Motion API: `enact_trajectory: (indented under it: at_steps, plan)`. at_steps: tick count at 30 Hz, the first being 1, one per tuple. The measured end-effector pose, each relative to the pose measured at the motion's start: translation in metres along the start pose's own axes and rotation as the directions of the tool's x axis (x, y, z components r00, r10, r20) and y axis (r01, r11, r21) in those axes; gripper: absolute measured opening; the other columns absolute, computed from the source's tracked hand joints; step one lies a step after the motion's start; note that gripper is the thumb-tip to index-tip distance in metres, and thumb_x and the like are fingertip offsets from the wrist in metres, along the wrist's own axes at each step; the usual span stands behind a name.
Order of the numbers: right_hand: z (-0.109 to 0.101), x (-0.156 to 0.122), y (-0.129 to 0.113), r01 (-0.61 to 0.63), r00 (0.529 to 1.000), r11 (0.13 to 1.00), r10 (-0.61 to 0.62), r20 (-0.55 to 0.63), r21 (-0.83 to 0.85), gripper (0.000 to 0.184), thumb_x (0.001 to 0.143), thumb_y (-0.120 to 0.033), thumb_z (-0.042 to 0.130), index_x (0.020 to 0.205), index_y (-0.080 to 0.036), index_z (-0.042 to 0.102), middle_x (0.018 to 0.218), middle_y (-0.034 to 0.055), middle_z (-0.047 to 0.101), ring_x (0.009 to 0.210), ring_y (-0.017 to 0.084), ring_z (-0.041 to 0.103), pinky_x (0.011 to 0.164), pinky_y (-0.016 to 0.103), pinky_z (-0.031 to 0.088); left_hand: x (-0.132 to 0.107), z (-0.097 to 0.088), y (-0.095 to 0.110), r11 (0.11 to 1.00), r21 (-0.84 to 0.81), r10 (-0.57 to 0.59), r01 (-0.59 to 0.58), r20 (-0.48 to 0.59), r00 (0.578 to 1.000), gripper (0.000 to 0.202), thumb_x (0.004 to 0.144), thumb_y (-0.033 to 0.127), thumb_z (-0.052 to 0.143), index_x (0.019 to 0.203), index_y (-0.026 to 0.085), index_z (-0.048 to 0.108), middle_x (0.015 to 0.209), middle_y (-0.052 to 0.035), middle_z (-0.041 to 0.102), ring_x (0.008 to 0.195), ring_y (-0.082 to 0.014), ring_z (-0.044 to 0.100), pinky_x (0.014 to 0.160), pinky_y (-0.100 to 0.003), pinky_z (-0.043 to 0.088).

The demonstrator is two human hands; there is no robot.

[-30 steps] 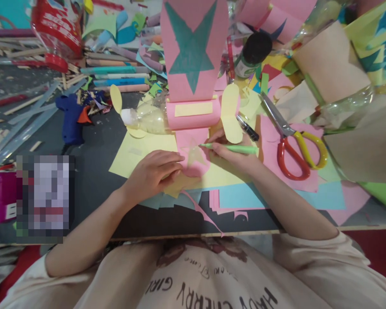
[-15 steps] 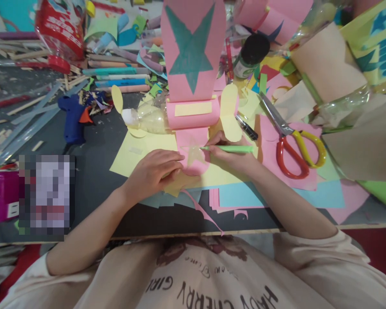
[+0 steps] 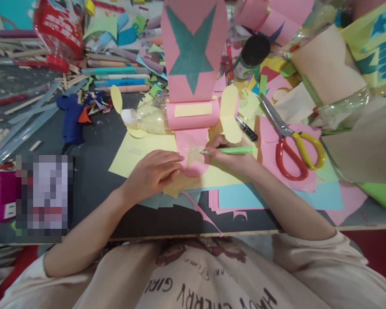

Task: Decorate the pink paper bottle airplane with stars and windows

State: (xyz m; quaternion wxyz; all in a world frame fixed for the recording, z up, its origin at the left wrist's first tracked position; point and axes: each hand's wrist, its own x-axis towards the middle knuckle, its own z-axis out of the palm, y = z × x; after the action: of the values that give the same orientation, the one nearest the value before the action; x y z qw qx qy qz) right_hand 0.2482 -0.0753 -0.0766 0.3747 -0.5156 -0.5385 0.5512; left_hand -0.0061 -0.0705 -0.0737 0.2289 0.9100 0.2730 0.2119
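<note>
My right hand is closed around a light green marker, its tip on the lower pink paper wing. That wing bears a pale star shape. My left hand lies flat with fingers extended, fingertips on the wing's left edge. The wing joins a plastic bottle wrapped in a pink paper band with a yellow strip. On the far side rises a larger pink wing with a dark green star. A yellow paper propeller sits by the white bottle cap; a yellow paper piece stands near my right hand.
Scissors with red and yellow handles lie to the right on pink paper. A blue glue gun lies left, near markers and wooden sticks. A black-capped jar stands behind. Yellow and blue sheets lie under my hands.
The marker tip has shifted very slightly on the pink wing, within the pale star. My left hand stays in place; the whole view moves only a little.
</note>
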Motion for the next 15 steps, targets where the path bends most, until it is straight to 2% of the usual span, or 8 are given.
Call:
enact_trajectory:
  at_steps: [5, 9, 15]
  plan:
    - [0.0036, -0.0002, -0.0036, -0.013, 0.998, 0.999, 0.017, -0.065, 0.052, 0.02, 0.08, -0.022, 0.067, 0.062, -0.024, 0.058, 0.062, -0.0005, 0.063, 0.063, 0.015, 0.057, 0.062, 0.033, 0.046, 0.0009, 0.0, 0.0011, 0.999, 0.029, 0.029, -0.029, -0.026, 0.999, 0.022, 0.104, 0.023, 0.047, 0.101, 0.019, 0.068, 0.111, -0.0094, 0.078, 0.105, -0.0214, 0.074, 0.088, -0.035, 0.058]
    - [0.005, -0.0011, -0.007, -0.035, 0.993, 0.998, 0.04, -0.108, 0.055, 0.021, 0.079, -0.018, 0.064, 0.06, -0.024, 0.058, 0.06, -0.0007, 0.062, 0.06, 0.015, 0.055, 0.059, 0.033, 0.043, 0.0002, 0.0004, 0.0001, 1.0, 0.004, 0.009, -0.009, -0.023, 1.0, 0.021, 0.103, 0.022, 0.048, 0.102, 0.02, 0.069, 0.113, -0.0089, 0.078, 0.108, -0.0212, 0.074, 0.091, -0.036, 0.058]
    - [0.0005, 0.0002, -0.0032, 0.037, 0.999, 0.999, -0.036, -0.025, 0.027, 0.018, 0.077, -0.023, 0.068, 0.06, -0.023, 0.063, 0.062, 0.0018, 0.067, 0.065, 0.017, 0.063, 0.065, 0.035, 0.048, -0.0011, 0.0009, -0.001, 1.0, 0.002, 0.007, -0.007, -0.013, 1.0, 0.021, 0.103, 0.021, 0.048, 0.103, 0.02, 0.069, 0.115, -0.0092, 0.078, 0.111, -0.0214, 0.073, 0.093, -0.037, 0.058]
